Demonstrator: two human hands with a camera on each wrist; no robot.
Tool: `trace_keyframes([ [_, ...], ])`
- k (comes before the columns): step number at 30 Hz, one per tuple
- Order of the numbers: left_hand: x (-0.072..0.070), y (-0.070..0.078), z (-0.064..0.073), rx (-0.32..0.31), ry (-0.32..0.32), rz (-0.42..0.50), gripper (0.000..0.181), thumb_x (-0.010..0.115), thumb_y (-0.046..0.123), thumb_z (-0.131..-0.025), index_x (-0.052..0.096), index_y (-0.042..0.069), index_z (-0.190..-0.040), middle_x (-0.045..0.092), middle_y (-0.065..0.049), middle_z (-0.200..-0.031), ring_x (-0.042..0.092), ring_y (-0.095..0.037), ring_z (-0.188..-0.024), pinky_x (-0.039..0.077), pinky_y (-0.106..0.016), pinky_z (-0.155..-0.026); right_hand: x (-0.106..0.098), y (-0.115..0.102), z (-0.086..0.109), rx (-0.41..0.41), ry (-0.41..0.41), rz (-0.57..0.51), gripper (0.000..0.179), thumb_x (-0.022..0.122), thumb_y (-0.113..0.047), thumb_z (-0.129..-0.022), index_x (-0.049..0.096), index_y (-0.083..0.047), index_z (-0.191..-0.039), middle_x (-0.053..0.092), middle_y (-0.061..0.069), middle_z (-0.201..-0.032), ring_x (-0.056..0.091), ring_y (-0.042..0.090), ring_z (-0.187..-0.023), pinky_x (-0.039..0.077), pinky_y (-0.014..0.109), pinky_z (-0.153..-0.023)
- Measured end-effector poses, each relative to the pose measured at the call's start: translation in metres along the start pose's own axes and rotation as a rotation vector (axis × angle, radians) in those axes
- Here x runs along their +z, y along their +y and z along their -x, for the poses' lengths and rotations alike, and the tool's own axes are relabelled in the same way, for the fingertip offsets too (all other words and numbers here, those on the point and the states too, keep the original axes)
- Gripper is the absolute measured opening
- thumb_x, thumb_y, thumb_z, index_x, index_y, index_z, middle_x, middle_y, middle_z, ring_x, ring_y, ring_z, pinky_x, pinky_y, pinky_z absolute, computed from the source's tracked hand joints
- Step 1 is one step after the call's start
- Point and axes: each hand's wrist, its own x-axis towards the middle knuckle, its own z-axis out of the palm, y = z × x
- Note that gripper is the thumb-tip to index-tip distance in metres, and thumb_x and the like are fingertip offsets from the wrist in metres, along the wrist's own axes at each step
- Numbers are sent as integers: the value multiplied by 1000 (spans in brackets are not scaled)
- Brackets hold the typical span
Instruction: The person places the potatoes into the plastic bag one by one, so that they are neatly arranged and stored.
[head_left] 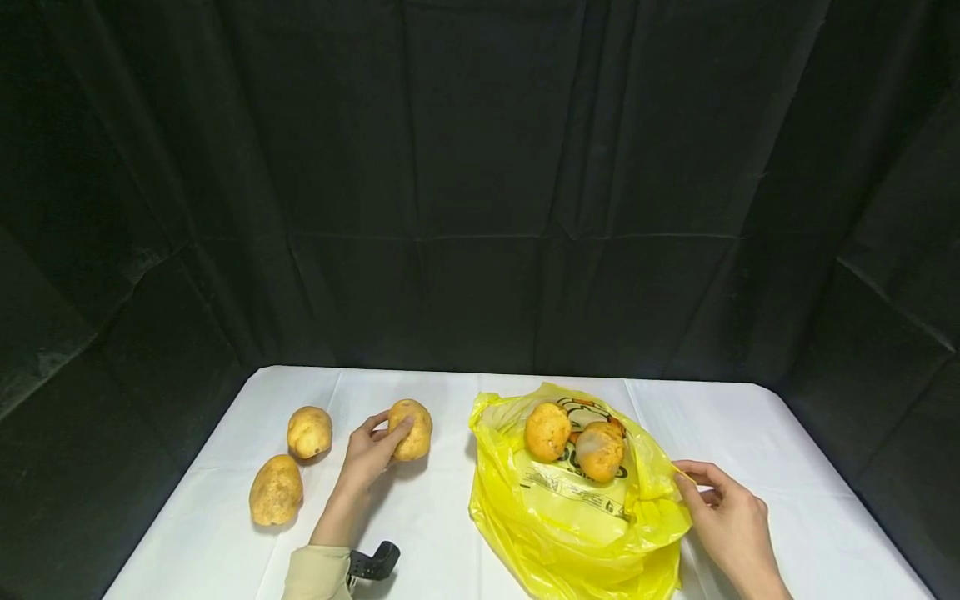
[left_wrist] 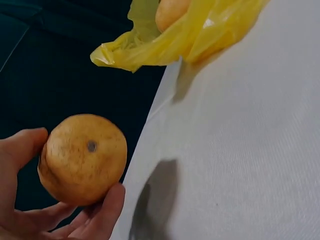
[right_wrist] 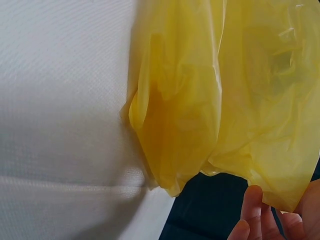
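Observation:
My left hand [head_left: 369, 454] grips a potato [head_left: 414, 430] between thumb and fingers, raised a little over the white table; the left wrist view shows a shadow below and apart from this potato [left_wrist: 85, 159]. To its right lies a yellow plastic bag [head_left: 517, 525], its mouth spread open. Two potatoes rest inside, one on the left [head_left: 547, 432] and one on the right [head_left: 600, 452]. At the bag's right edge my right hand [head_left: 726, 518] pinches the rim between thumb and fingers. In the right wrist view the bag [right_wrist: 185, 115] hides the potatoes.
Two more potatoes, one farther back [head_left: 309, 432] and one nearer [head_left: 276, 492], lie on the left part of the white-covered table [head_left: 202, 517]. A black curtain [head_left: 480, 300] stands behind the table and along both sides.

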Motion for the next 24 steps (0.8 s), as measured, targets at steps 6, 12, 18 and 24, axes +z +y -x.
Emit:
trace_keyframes([
  [6,4,1,2,4,-108,74,75,70,43,-79,41,0,-133,57,-18,-109,61,-19,-84,52,-33,-72,0,0,0,6,-4,-4,19,62,-21,-90,66,-11,-105,65,12,-98,56,15,-65,44,21,-48],
  [12,6,-1,7,21,-204,102,72,69,39,-81,41,-2,-132,57,-18,-108,60,-18,-85,52,-32,-72,0,0,0,-6,0,-4,18,63,-20,-89,66,-11,-104,66,12,-97,56,15,-64,44,21,-47],
  [18,11,-6,8,47,-299,139,69,68,38,-83,40,-2,-132,57,-18,-107,61,-20,-87,52,-34,-72,-1,-1,0,-3,-4,-7,18,63,-19,-89,66,-11,-105,66,12,-98,57,15,-64,45,21,-47],
  [24,15,-10,8,39,-349,157,71,69,38,-82,39,-1,-133,57,-17,-105,61,-20,-86,52,-34,-72,-1,-2,1,4,-10,-1,18,63,-18,-89,66,-11,-105,66,12,-98,56,15,-64,45,21,-47],
])
